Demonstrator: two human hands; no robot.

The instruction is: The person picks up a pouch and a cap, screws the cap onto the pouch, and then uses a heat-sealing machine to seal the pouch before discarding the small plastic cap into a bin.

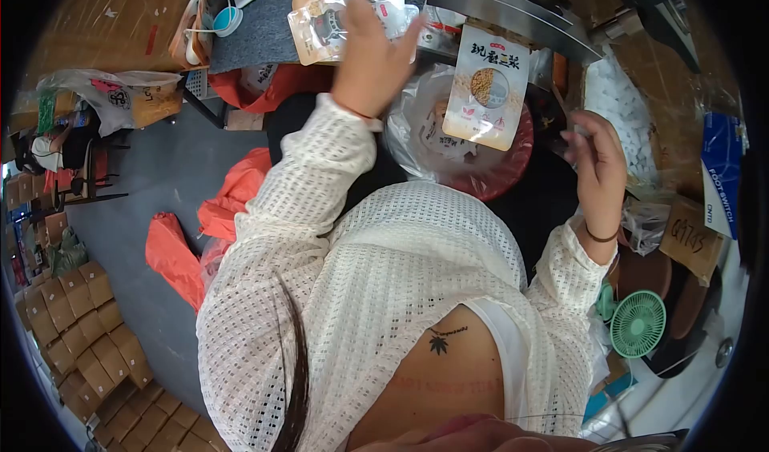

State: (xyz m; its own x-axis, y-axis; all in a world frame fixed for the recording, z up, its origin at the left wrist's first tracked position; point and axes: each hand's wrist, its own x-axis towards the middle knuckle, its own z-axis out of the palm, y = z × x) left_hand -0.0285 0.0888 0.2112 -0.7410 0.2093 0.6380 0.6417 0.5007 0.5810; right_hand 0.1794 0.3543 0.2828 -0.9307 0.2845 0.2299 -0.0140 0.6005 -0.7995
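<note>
My left hand (375, 56) is over a pile of printed pouches (316, 32) on the grey mat, blurred by motion, with its fingers spread and nothing seen in them. A white and tan pouch (487, 92) with a round window hangs upright below the metal edge of a machine (513, 12). Under it stands a red tub (521, 152) lined with clear plastic, with more pouches inside. To the right of the pouch, apart from it, my right hand (597, 152) is raised with its fingers loosely curled and apart, holding nothing visible.
A blue box (720, 176) and a brown packet (693, 238) are at the right, above a green fan (638, 324). Red bags (172, 248) lie on the floor at the left. Stacked cartons (96, 348) fill the lower left. A blue-rimmed cup (227, 21) is near the top.
</note>
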